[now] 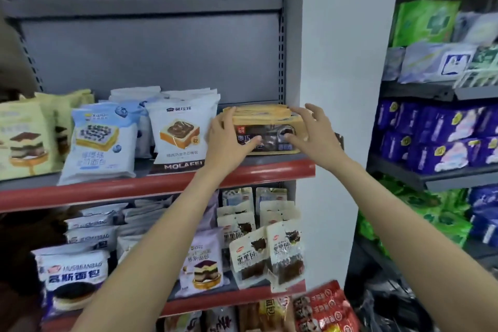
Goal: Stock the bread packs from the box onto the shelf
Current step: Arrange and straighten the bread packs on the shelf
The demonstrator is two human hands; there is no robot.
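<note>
A stack of orange and dark brown bread packs [269,129] stands at the right end of the upper shelf [134,186], just behind its red front rail. My left hand [229,137] holds the stack's left end, fingers round the side and top, thumb on the front. At the right end, my right hand [312,132] has its fingers spread over the top corner and its thumb touching the front face. The box is not in view.
Left of the stack stand a white Molafei pack [177,137], a blue blueberry bread pack [99,143] and yellow packs [24,137]. The lower shelf [242,296] holds more bread packs. A white pillar [331,62] and a second rack with purple packs [431,137] are on the right.
</note>
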